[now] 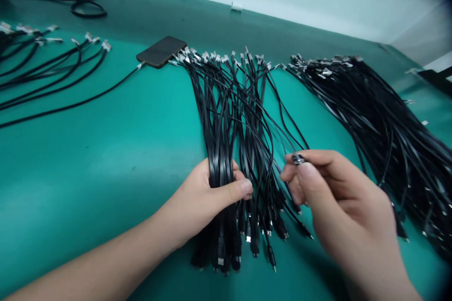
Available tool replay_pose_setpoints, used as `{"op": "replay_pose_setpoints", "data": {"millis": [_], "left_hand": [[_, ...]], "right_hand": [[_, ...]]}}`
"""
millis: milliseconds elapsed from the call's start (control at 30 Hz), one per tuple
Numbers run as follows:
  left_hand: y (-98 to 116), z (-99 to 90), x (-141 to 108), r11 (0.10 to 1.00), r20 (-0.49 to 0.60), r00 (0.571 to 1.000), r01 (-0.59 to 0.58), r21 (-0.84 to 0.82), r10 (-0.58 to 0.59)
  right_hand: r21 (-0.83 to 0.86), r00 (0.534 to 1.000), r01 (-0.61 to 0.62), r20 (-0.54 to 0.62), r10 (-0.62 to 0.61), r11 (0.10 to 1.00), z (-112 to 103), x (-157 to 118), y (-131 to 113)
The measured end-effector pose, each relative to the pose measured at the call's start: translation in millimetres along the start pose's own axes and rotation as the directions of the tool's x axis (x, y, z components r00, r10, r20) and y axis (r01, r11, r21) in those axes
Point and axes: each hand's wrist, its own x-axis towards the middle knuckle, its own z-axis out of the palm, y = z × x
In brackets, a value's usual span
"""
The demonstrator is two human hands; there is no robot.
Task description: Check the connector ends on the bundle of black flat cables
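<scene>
- Cable bundle (229, 122), flat black strands, lying on green bench mat (88, 174); long axis runs away from the person, small plugs at the near end, metal-tipped connectors at the far end
- Handling: judged light, soft and limp, strands slippery and apt to tangle; best taken round the middle as one sheaf
- Left hand (208, 197): clenched round the bundle towards the plug end, thumb lying across it
- Right hand (339, 197): thumb and forefinger pinching a small dark piece (298, 159), too small to identify, just beside the bundle
- Phone (161, 51), dark, near the connectors, thin lead running left from it
- Second cable heap (374, 113), black, to the right
- Further cables (45, 66), black, to the left
</scene>
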Motion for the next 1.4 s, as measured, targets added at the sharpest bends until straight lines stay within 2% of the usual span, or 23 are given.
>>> {"op": "replay_pose_setpoints", "data": {"millis": [33,100,167,233,333,467,600,700,800,933,1000,1133,1267,1400], "left_hand": [[1,0.3,-1,0.999,0.003,1.000,0.011,-0.036,-0.011],[4,0.8,-3,0.995,-0.005,0.999,0.035,-0.097,-0.036],[6,1.1,-4,0.989,-0.013,0.998,0.052,-0.138,-0.054],[7,1.1,-5,0.986,-0.021,0.998,0.050,-0.157,-0.054],[7,1.5,-5,0.989,-0.041,0.999,0.023,-0.149,-0.030],[5,4.0,-5,0.988,-0.083,0.997,-0.002,-0.151,-0.011],[3,6.2,-4,0.983,-0.093,0.996,-0.031,-0.182,0.015],[2,7.4,-5,0.987,-0.115,0.993,-0.052,-0.150,0.035],[4,8.3,-6,0.996,-0.148,0.987,-0.065,-0.061,0.055],[4,6.5,-5,0.999,-0.094,0.994,-0.054,-0.003,0.053],[3,4.0,-4,0.997,-0.026,0.998,-0.059,0.058,0.061],[0,-0.5,0,0.989,0.090,0.994,-0.072,0.131,0.060],[1,-0.5,1,0.980,0.080,0.995,-0.074,0.187,0.060],[2,2.2,1,0.995,0.063,0.997,-0.050,0.083,0.045]], "right_hand": [[0.019,0.999,0.028,-0.042,-0.027,0.999,-1,-1,-1],[0.037,0.994,0.107,-0.031,-0.106,0.994,-2,-3,-2],[0.042,0.980,0.179,0.083,-0.182,0.983,-1,-4,-3],[0.047,0.949,0.201,0.237,-0.207,0.978,2,-4,-3],[0.033,0.900,0.156,0.408,-0.156,0.987,6,-4,-3],[-0.011,0.870,0.096,0.487,-0.079,0.995,5,-3,-5],[-0.085,0.807,0.067,0.591,-0.004,0.994,2,-3,-9],[-0.098,0.778,0.042,0.628,0.029,0.994,5,-5,-11],[-0.045,0.798,-0.015,0.601,0.039,0.999,9,-4,-11],[0.116,0.919,-0.062,0.395,0.012,0.991,11,3,-7],[0.198,0.954,-0.080,0.300,0.018,0.977,11,6,-5],[0.327,0.970,-0.066,0.244,-0.017,0.943,14,8,0],[0.381,0.977,-0.032,0.207,-0.051,0.924,17,6,2],[0.409,0.987,-0.013,0.150,-0.053,0.912,16,4,3]]}}
